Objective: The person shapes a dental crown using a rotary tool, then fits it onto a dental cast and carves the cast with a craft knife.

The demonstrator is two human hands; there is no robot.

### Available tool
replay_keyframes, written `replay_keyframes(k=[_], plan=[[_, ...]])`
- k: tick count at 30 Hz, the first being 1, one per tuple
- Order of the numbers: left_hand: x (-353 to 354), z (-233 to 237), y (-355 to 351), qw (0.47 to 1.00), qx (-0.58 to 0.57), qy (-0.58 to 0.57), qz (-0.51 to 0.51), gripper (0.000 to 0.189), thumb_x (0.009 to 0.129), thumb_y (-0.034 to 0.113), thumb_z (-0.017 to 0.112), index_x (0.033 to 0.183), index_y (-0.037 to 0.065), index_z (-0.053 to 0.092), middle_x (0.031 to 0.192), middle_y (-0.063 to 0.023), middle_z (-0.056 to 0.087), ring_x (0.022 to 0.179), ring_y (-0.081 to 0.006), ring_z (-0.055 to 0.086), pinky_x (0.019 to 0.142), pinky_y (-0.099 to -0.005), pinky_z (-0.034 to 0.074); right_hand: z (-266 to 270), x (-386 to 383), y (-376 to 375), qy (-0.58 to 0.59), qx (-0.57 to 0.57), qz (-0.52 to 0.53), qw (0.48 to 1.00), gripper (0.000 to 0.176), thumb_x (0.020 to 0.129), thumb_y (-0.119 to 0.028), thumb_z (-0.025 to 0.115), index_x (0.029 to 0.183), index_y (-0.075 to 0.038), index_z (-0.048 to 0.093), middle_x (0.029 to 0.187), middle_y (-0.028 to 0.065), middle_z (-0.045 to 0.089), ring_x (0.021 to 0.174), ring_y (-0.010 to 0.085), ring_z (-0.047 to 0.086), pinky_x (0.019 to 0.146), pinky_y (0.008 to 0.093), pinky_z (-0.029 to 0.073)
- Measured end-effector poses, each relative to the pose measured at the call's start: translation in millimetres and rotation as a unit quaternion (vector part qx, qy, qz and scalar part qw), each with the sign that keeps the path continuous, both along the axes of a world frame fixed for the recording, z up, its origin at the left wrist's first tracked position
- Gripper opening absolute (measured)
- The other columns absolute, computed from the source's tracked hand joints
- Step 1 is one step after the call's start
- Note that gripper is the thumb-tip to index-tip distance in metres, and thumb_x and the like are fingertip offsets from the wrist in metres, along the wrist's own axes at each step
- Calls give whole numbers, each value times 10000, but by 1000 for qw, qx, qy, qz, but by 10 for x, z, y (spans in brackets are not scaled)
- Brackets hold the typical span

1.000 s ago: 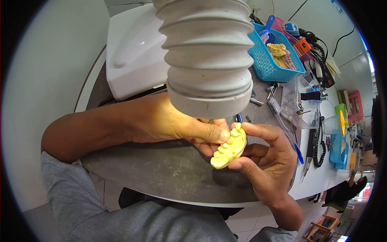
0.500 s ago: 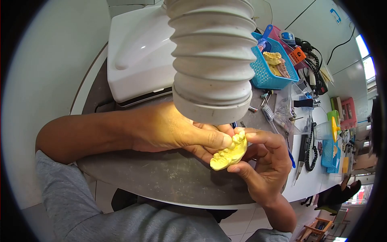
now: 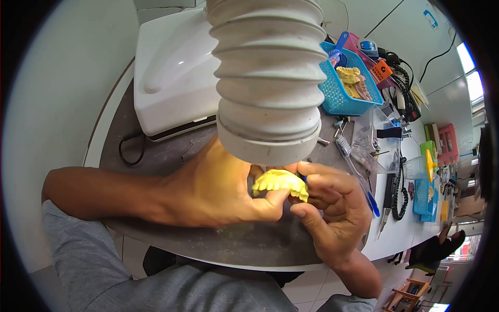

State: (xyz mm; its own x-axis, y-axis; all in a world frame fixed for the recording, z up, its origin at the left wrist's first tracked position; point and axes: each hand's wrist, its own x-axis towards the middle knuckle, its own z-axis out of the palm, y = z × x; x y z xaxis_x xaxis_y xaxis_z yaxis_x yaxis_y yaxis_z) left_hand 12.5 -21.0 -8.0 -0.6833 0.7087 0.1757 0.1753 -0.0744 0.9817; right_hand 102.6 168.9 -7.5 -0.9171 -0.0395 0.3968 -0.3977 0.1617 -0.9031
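Note:
A yellow dental cast (image 3: pixel 279 182) is held between both hands just under the mouth of a ribbed grey-white suction hose (image 3: pixel 267 78). My left hand (image 3: pixel 223 192) grips the cast from the left, thumb pressed up under it. My right hand (image 3: pixel 332 208) holds its right end with curled fingers, and a bit of a blue-handled tool shows between those fingers. The cast's teeth face down toward me.
A grey round worktop (image 3: pixel 171 151) carries a white machine housing (image 3: pixel 174 73) at the back. A blue basket (image 3: pixel 345 83) with more casts stands at the right. Brushes, handpieces, a coiled cable (image 3: pixel 400 195) and small trays crowd the white bench at the right.
The cast has been turned over from a tilted, teeth-up hold to a level, teeth-down hold. My left hand rolled so its thumb is under the cast; both hands shifted slightly left.

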Motion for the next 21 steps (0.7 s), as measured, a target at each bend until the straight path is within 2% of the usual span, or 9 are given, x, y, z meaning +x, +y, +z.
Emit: replay_keyframes(k=[2, 3, 5, 8, 13, 16, 18, 19, 21], plan=[[-45, -42, 3, 978, 24, 205, 18, 320, 731, 67, 730, 1025, 0, 624, 869, -96, 640, 773, -240, 642, 694, -339, 542, 58, 3, 9, -16, 18, -5, 1000, 313, 812, 51, 742, 1083, 66, 585, 1196, 226, 617, 1003, 222, 682, 830, 292, 600], [-74, -25, 0, 979, 23, 204, 18, 320, 731, 67, 730, 1025, 0, 624, 869, -96, 640, 773, -240, 642, 694, -339, 542, 78, 6, 13, -31, 35, -10, 999, 280, 808, 52, 745, 1053, 65, 611, 1183, 214, 620, 1004, 213, 679, 840, 290, 598], [-124, 25, -10, 934, 24, 355, 24, 374, 683, 77, 753, 1033, 16, 637, 868, -123, 636, 769, -298, 644, 679, -370, 550, 84, 7, 16, -27, 44, -14, 999, 255, 796, 53, 754, 1020, 56, 632, 1152, 203, 634, 978, 204, 683, 823, 284, 598], [-107, -43, -15, 897, 16, 438, 58, 376, 667, 80, 761, 1023, 26, 654, 859, -112, 635, 756, -264, 655, 666, -365, 556, 93, 26, 22, -20, 71, -27, 997, 232, 764, 60, 773, 969, 37, 665, 1092, 186, 659, 932, 194, 690, 782, 277, 592], [-129, -103, -31, 868, 14, 495, 34, 381, 675, 102, 747, 1035, 14, 657, 889, -107, 657, 760, -228, 673, 618, -318, 563, 77, 10, 18, 37, 112, -38, 992, 247, 713, 78, 789, 928, 12, 688, 1019, 170, 683, 876, 202, 695, 741, 278, 571], [-120, -104, -22, 849, 34, 527, 38, 354, 692, 130, 742, 1015, 5, 666, 926, -115, 677, 765, -211, 683, 590, -287, 564, 90, 28, 22, 31, 111, -39, 993, 247, 705, 97, 780, 917, 7, 690, 1035, 169, 681, 885, 208, 697, 762, 280, 571], [-111, -100, -23, 840, 34, 539, 46, 335, 704, 149, 744, 997, 2, 675, 949, -121, 686, 771, -204, 687, 577, -278, 564, 100, 43, 55, 29, 144, 6, 989, 246, 774, 123, 722, 966, 3, 626, 1120, 186, 601, 999, 202, 613, 858, 284, 495], [-108, -101, -22, 823, 38, 563, 63, 309, 712, 156, 745, 973, 4, 681, 963, -125, 689, 772, -195, 688, 572, -272, 564, 103, 32, 50, 29, 144, 6, 989, 246, 774, 123, 722, 966, 3, 626, 1120, 186, 601, 999, 202, 613, 858, 284, 495], [-103, -108, -11, 805, 42, 586, 80, 284, 720, 162, 747, 949, 6, 688, 976, -129, 691, 773, -186, 688, 567, -266, 564, 107, -7, 41, 70, 150, -26, 986, 249, 700, 107, 770, 910, 0, 692, 1041, 169, 679, 882, 207, 699, 762, 280, 572]])
